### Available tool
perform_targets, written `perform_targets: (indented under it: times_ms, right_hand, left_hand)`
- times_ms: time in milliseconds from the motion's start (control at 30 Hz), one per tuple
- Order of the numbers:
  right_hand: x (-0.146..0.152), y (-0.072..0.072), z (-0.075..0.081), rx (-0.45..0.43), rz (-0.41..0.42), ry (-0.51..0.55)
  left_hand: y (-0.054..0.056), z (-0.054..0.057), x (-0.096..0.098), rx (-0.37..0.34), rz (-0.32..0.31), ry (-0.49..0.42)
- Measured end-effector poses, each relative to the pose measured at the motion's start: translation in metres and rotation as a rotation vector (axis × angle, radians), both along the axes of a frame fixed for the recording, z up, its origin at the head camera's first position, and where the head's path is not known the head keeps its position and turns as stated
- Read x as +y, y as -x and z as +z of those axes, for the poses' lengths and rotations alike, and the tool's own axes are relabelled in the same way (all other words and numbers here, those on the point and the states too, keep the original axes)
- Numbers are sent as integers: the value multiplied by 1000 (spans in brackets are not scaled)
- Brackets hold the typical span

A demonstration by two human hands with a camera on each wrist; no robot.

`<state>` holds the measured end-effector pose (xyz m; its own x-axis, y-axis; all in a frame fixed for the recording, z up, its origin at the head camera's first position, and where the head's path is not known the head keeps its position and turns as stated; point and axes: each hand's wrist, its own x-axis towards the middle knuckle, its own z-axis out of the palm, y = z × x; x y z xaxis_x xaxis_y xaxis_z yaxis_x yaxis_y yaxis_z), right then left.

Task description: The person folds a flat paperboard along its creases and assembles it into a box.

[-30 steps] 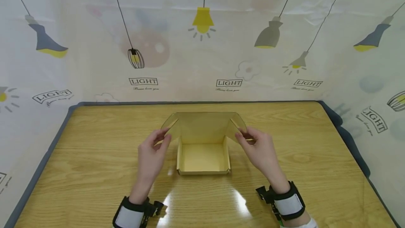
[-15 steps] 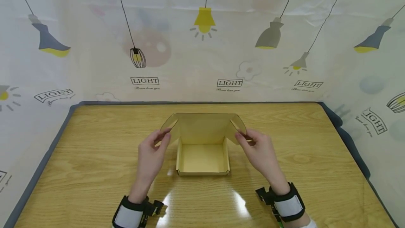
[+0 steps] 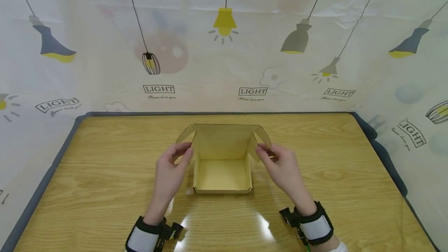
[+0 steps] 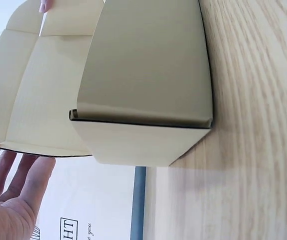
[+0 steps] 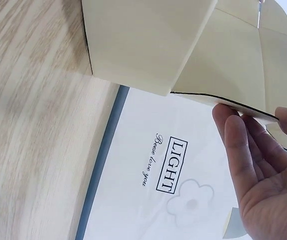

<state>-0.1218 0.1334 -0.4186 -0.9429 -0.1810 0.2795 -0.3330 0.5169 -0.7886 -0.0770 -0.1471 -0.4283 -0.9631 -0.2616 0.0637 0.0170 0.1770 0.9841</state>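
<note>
A: Box (image 3: 222,162), middle of worktop (image 3: 105,189), with raised lid (image 3: 222,139). Left grip (image 3: 170,172) and right grip (image 3: 282,165): each closed to a pinch on one side flap (image 3: 252,148).

B: Foreseeable faults?

A: Possibly a creased side flap, from uneven pressure; possibly a skidding box, from holding at the top only.

B: Peculiar to each view?

A: Head: inner floor (image 3: 222,175). Left wrist: near wall (image 4: 143,65), face-on. Right wrist: fingertips (image 5: 234,124) behind side flap.

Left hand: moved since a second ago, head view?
Yes, slightly rightward, toward the right hand, judged against the printed yellow lamp; that's the left hand.
</note>
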Motion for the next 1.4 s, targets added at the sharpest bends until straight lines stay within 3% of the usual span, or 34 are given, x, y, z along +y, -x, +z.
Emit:
perform_targets:
  times_ms: [400,933,1400]
  right_hand:
    - [-4,-1,0,-41,27,29]
    - [-3,-1,-4,-141,75,102]
    - [-1,-2,-3,-150,132,85]
  left_hand:
    - [0,-1,3,11,-78,-120]
    - [-1,-4,-3,10,-241,-60]
    - [-1,-2,-3,-26,-263,-59]
